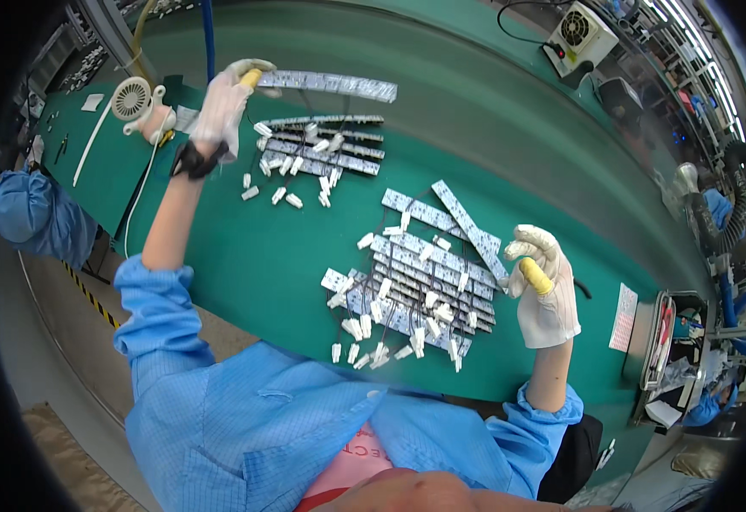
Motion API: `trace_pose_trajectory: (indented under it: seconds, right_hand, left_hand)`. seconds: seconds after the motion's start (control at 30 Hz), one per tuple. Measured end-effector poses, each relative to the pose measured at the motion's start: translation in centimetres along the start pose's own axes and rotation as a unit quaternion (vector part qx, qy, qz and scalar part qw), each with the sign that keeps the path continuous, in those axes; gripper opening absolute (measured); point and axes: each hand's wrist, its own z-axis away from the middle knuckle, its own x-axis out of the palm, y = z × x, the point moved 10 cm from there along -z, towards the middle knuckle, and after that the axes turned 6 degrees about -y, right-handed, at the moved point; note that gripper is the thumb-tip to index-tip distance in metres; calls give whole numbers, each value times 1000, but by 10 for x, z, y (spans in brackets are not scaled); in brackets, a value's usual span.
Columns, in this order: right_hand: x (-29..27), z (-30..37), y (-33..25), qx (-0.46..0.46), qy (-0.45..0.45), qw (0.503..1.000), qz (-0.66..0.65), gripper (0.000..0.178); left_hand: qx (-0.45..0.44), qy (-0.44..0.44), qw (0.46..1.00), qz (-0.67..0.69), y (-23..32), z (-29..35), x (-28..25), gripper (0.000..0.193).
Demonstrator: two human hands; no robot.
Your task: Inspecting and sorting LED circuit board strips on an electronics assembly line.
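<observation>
My left hand (pixel 226 109), in a white glove with a yellow finger cover, grips one end of a narrow circuit board strip (pixel 330 84) and holds it raised at the far left. Below that strip lies a small stack of similar strips (pixel 330 156) with wires and white connectors. My right hand (pixel 548 294), gloved the same way, hovers with loosely curled fingers apart from the thumb. Beside it is the lower end of a slanted strip (pixel 467 226); whether they touch is unclear. That strip lies across a larger pile of strips (pixel 424 286), their wired connectors hanging toward me.
A small fan (pixel 134 102) stands at the far left of the green table (pixel 245 256). At the right are a paper sheet (pixel 623 317) and a metal tray (pixel 658 341) of tools. A white fan-fronted device (pixel 582 32) sits far right. Another person (pixel 40 213) is at the left.
</observation>
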Motion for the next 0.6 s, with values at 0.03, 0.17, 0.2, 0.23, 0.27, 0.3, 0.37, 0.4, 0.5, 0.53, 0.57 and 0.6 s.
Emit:
trace_pose_trajectory:
  seconds: [0.03, 0.17, 0.2, 0.23, 0.27, 0.3, 0.37, 0.4, 0.5, 0.53, 0.57, 0.6]
  right_hand:
    - [-4, -4, 6, 5, 10, 1000, -5, 47]
    - [-11, -13, 23, 43, 15, 999, -26, 40]
    - [-13, -16, 22, 42, 17, 999, -28, 40]
    - [-15, -17, 23, 53, 23, 998, -39, 37]
    - [-20, -18, 26, 64, 35, 996, -48, 35]
    - [-27, -20, 28, 53, 44, 996, -56, 35]
    - [-35, -25, 30, 52, 51, 996, -58, 36]
    - [-39, -26, 30, 49, 57, 996, -56, 36]
    - [-41, -28, 28, 45, 71, 995, -46, 38]
    - [-40, -28, 25, 44, 71, 995, -49, 38]
    - [-37, -26, 20, 34, 65, 996, -54, 38]
    - [-35, -24, 16, 21, 58, 996, -57, 38]
  left_hand:
    - [-107, -13, 981, 158, -46, -5, 18, 23]
    - [-196, -141, 968, -70, -86, -12, 69, 23]
    - [-160, -148, 957, -194, -66, -12, 66, 25]
    - [-82, -107, 966, -219, -50, -12, 59, 28]
    - [-59, -126, 990, 37, -26, -18, 65, 37]
    - [-172, -259, 896, 316, -17, -12, 90, 62]
    - [-28, -270, 938, 215, 30, -7, 91, 95]
    - [97, -280, 954, 54, 59, -2, 88, 100]
    - [104, -208, 967, -107, 74, 2, 91, 83]
    - [96, -177, 978, -55, 62, -2, 85, 75]
    - [96, -131, 984, -66, 45, -8, 84, 62]
    - [62, -54, 992, -99, 27, -22, 81, 54]
